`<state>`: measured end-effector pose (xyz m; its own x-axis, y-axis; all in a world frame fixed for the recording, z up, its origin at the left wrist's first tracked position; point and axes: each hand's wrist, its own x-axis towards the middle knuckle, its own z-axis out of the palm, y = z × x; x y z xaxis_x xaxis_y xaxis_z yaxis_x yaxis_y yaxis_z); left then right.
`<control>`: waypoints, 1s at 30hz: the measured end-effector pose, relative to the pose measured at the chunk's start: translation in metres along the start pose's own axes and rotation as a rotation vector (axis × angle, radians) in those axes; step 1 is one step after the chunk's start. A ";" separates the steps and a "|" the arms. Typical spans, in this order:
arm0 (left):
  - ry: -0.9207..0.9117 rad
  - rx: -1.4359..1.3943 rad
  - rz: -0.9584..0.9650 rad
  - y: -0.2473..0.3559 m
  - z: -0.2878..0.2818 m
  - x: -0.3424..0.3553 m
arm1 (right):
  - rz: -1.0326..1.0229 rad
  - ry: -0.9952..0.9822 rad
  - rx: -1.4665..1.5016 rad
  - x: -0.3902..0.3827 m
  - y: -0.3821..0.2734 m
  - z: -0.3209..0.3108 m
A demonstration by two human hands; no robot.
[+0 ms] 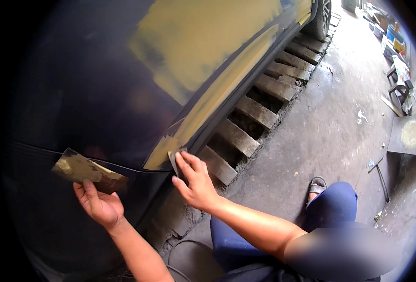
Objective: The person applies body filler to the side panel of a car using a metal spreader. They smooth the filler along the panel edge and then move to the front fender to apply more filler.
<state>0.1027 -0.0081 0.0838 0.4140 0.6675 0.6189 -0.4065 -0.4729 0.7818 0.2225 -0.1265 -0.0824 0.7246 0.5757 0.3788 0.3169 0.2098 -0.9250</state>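
A dark car body panel (86, 103) fills the left side, with a broad patch of yellowish filler (203, 42) on it. A narrower yellowish strip (222, 98) runs along its lower edge. My right hand (196, 185) grips a thin, flat filler spreader (173, 160) against the near end of that strip; its fingers partly hide the tool. Pinched between the thumb and fingers of my left hand (101, 204) is a flat mixing plate (74, 168) smeared with the same yellowish filler. The plate is tilted, in front of the dark bodywork.
Concrete slats (255, 112) with dark gaps between them lie beneath the car, leading to a wheel (319, 21). Beyond my bent knee (335, 202) is grey floor (330, 127). A small dark stool (400, 84), a board with a pale round patch (409, 135) and clutter line the right side.
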 end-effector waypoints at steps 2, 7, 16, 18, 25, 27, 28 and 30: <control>0.113 0.044 -0.101 0.001 0.022 -0.019 | -0.015 -0.082 0.025 -0.005 0.000 -0.019; 0.021 -0.226 -0.372 -0.008 0.075 -0.071 | -0.126 -0.264 0.508 0.014 -0.024 -0.101; 0.015 -0.170 -0.217 -0.011 0.113 -0.078 | -0.369 -0.181 -0.020 0.024 -0.031 -0.142; 0.000 -0.147 -0.238 -0.011 0.112 -0.080 | -0.510 -0.172 -0.131 0.035 -0.055 -0.150; -0.071 0.012 -0.172 -0.013 0.120 -0.084 | -0.577 -0.235 -0.394 0.031 -0.067 -0.140; -0.078 0.011 -0.162 -0.013 0.116 -0.078 | -0.515 -0.269 -0.405 0.033 -0.048 -0.147; -0.090 0.003 -0.165 -0.011 0.116 -0.077 | -0.469 -0.247 -0.379 0.035 -0.045 -0.153; -0.130 0.094 -0.177 -0.010 0.116 -0.079 | -0.493 -0.128 -0.239 0.042 -0.050 -0.158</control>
<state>0.1689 -0.1231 0.0359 0.5761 0.6680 0.4711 -0.2431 -0.4103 0.8790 0.3337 -0.2379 -0.0155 0.3807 0.5491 0.7441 0.7398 0.3019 -0.6013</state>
